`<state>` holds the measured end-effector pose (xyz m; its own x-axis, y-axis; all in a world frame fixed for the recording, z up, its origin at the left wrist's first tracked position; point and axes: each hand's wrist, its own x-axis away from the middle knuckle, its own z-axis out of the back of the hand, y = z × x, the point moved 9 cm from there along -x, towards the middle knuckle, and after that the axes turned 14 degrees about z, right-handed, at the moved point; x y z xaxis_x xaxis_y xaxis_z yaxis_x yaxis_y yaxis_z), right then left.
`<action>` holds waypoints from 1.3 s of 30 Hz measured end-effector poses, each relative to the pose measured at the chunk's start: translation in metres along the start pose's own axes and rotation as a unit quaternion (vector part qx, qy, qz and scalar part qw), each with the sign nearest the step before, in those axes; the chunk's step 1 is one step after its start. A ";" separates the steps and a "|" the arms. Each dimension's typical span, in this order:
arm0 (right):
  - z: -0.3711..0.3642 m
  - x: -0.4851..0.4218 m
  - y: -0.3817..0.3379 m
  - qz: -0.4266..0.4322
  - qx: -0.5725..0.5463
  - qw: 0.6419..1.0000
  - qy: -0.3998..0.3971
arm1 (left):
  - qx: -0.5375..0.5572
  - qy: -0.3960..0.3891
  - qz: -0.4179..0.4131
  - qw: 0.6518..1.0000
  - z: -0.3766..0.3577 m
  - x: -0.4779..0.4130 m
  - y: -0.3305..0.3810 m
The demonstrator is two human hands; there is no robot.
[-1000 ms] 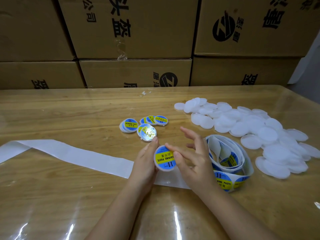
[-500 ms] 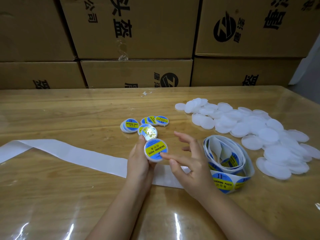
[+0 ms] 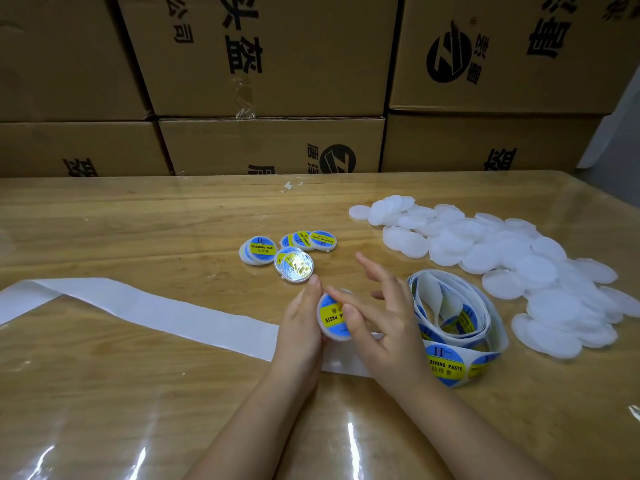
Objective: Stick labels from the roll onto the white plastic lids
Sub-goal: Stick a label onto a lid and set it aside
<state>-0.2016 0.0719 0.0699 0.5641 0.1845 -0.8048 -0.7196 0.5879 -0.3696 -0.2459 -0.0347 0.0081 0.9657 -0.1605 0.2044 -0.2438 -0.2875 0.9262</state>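
My left hand [image 3: 300, 320] grips a white plastic lid [image 3: 330, 318] that bears a blue and yellow label. The straight fingers of my right hand [image 3: 377, 323] press on the label's face and hide its right half. The loose label roll [image 3: 453, 327] lies just right of my right hand, with blue and yellow labels showing on its strip. A pile of bare white lids [image 3: 502, 258] spreads over the table's right side. Several labelled lids [image 3: 291, 251] lie in a small group just beyond my hands.
An empty white backing strip [image 3: 138, 306] runs from under my hands to the table's left edge. Stacked cardboard boxes [image 3: 270, 81] stand along the wooden table's [image 3: 104, 230] far edge. A glossy transparent cover lies over the tabletop.
My left hand carried the labelled lid a little away from me, then back toward me. My right hand, apart from the lid half a second ago, now presses its fingers onto the label.
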 end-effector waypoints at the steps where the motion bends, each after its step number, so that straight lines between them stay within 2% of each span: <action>1: 0.000 0.000 0.001 -0.003 0.000 1.000 0.001 | 0.009 -0.001 0.002 1.000 0.001 -0.001 0.000; 6: -0.007 0.002 -0.001 -0.008 -0.025 0.999 -0.026 | 0.005 0.006 0.014 1.000 0.005 -0.004 -0.002; 9: -0.016 0.003 -0.006 -0.003 -0.047 0.997 -0.061 | -0.003 0.037 0.026 0.999 0.009 -0.004 -0.005; 12: -0.020 0.004 -0.011 0.015 -0.057 0.995 -0.082 | 0.047 0.078 0.024 0.996 0.023 -0.007 -0.001; 16: -0.016 0.003 -0.009 0.006 -0.055 0.996 -0.072 | 0.130 0.111 0.033 0.985 0.040 -0.010 0.001; 22: -0.002 0.002 0.004 -0.036 -0.022 0.999 -0.020 | 0.145 0.077 0.033 0.986 0.033 -0.012 0.004; 25: -0.003 0.004 0.009 -0.056 -0.030 0.998 -0.021 | 0.113 0.047 0.030 0.992 0.024 -0.010 0.003; 29: -0.008 0.004 0.004 -0.038 -0.039 0.998 -0.041 | 0.039 0.005 0.030 0.999 0.011 -0.006 0.001; 35: -0.020 0.004 -0.009 0.006 -0.074 0.993 -0.093 | -0.006 0.036 0.012 0.999 0.016 -0.007 0.004; 39: -0.018 0.004 -0.007 0.001 -0.061 0.995 -0.085 | 0.010 0.029 0.016 0.999 0.016 -0.008 0.003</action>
<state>-0.2013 0.0538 0.0607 0.6159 0.3212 -0.7193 -0.7581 0.4901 -0.4303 -0.2556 -0.0494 0.0040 0.9606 -0.1153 0.2529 -0.2765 -0.3026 0.9121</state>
